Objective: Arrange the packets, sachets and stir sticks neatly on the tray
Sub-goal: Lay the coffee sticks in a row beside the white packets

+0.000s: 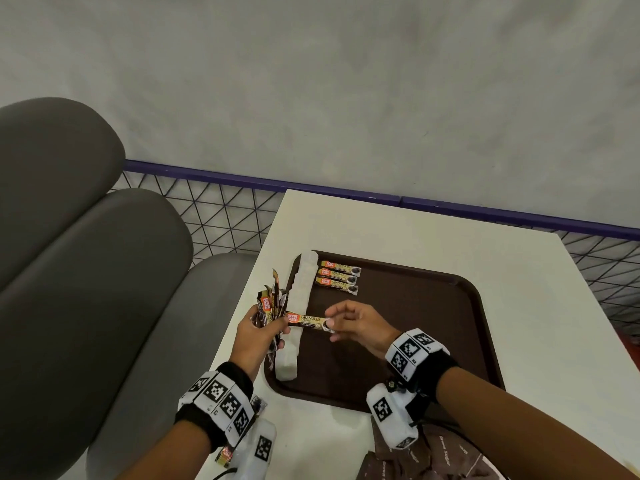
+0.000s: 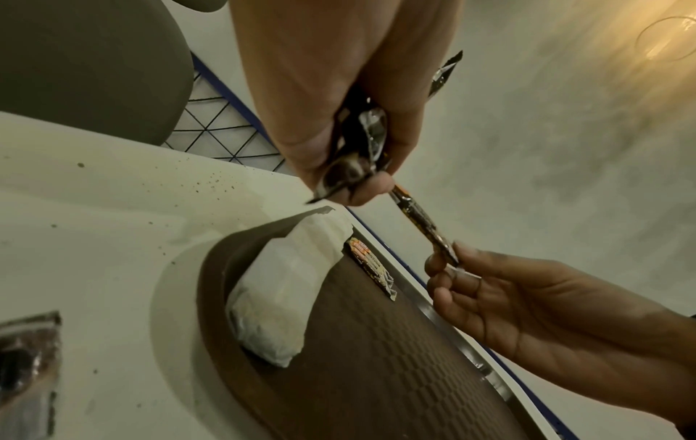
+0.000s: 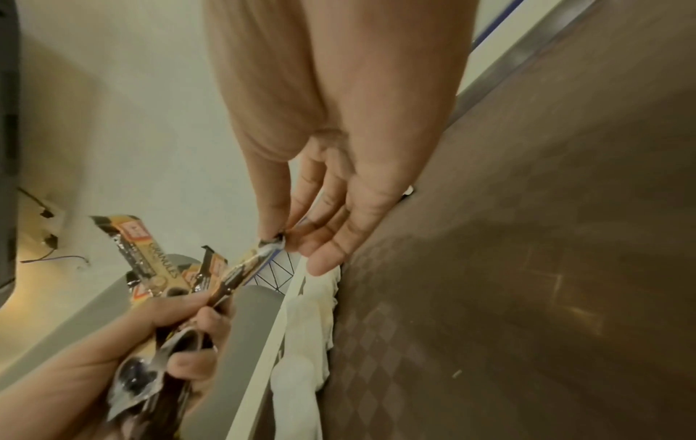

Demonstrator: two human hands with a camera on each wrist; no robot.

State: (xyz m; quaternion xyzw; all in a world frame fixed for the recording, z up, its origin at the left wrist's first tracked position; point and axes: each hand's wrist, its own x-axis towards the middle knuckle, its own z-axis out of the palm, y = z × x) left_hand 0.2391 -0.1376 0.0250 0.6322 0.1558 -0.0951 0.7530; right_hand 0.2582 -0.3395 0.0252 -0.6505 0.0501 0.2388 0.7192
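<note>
Head view: brown tray [image 1: 433,341] on a white table [image 1: 398,230]; a long white paper-wrapped bundle [image 1: 298,306] lies along the tray's left edge, long axis running near to far. Three coffee sachets [image 1: 339,277] lie side by side at the tray's far left, just beside the bundle, long axes crosswise to it, orange ends toward the bundle. Left hand [image 1: 261,336] grips a fanned bunch of sachets [image 1: 270,303], upper ends pointing up and away. One single sachet [image 1: 310,322] spans between the hands above the bundle, long axis left to right, orange end at the left hand; right hand [image 1: 356,323] pinches its other end with thumb and fingertips. Brown packets [image 1: 433,455] lie at the near table edge. Left wrist view: left hand [image 2: 339,104] closed round the bunch; the single sachet [image 2: 421,220] runs edge-on, slanting down to the right hand [image 2: 508,300], which pinches its tip. Right wrist view: right hand [image 3: 339,178] pinches the sachet end [image 3: 273,241]; the sachet slants down toward the left hand [image 3: 132,342], which clasps the bunch.
</note>
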